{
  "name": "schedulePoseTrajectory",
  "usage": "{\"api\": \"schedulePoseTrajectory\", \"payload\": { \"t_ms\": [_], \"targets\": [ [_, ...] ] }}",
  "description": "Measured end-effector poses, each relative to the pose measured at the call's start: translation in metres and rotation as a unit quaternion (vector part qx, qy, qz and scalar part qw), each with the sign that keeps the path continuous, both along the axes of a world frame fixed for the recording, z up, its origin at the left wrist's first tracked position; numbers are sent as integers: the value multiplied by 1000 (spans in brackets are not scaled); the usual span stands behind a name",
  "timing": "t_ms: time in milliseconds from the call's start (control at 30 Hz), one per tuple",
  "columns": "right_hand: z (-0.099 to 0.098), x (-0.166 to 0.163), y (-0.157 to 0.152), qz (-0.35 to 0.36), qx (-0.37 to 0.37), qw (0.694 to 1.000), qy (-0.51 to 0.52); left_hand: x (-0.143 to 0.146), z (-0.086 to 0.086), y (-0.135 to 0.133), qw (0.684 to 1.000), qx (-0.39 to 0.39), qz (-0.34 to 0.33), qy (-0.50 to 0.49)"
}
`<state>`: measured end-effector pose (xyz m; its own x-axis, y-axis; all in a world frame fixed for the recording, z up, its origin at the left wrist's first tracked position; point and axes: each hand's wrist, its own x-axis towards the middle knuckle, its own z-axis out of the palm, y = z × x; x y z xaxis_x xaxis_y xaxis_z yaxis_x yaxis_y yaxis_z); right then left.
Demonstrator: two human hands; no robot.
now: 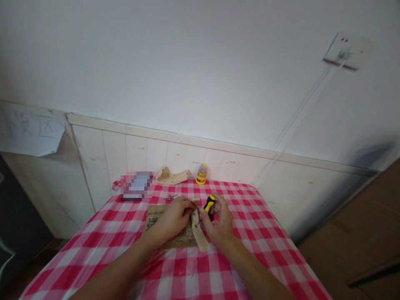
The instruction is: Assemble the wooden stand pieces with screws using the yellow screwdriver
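Observation:
My right hand is closed around a yellow and black screwdriver, whose tip end is hidden near the wood. A pale, curved wooden piece with several small dark holes or screws stands between my hands. The fingers of my left hand are closed on its far end, and something small there cannot be made out. Under the wood and my left hand lies a brown printed cloth or bag. Just beyond the left hand are a few small dark metal pieces.
A second curved wooden piece lies at the table's back edge, beside a yellow-based container of bits. A blurred-out flat device is at the back left. The red-and-white checked tablecloth covers the table, which meets the wall.

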<state>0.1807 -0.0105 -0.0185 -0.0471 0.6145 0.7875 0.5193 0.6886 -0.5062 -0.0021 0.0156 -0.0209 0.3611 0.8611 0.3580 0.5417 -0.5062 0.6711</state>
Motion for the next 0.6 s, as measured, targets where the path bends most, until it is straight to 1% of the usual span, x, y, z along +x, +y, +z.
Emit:
{"api": "schedulePoseTrajectory", "payload": {
  "t_ms": [133, 333, 600],
  "targets": [
    [0, -1, -1, 18, 2, 1000, -3, 0, 3, -2, 1000, -6, 2, -6],
    [-2, -2, -2, 22, -8, 1000, -10, 0, 4, -2, 1000, -15, 6, -3],
    [-3, -2, 0, 74, -31, 997, 1, 0, 2, -2, 1000, -12, 8, -5]
  ]
}}
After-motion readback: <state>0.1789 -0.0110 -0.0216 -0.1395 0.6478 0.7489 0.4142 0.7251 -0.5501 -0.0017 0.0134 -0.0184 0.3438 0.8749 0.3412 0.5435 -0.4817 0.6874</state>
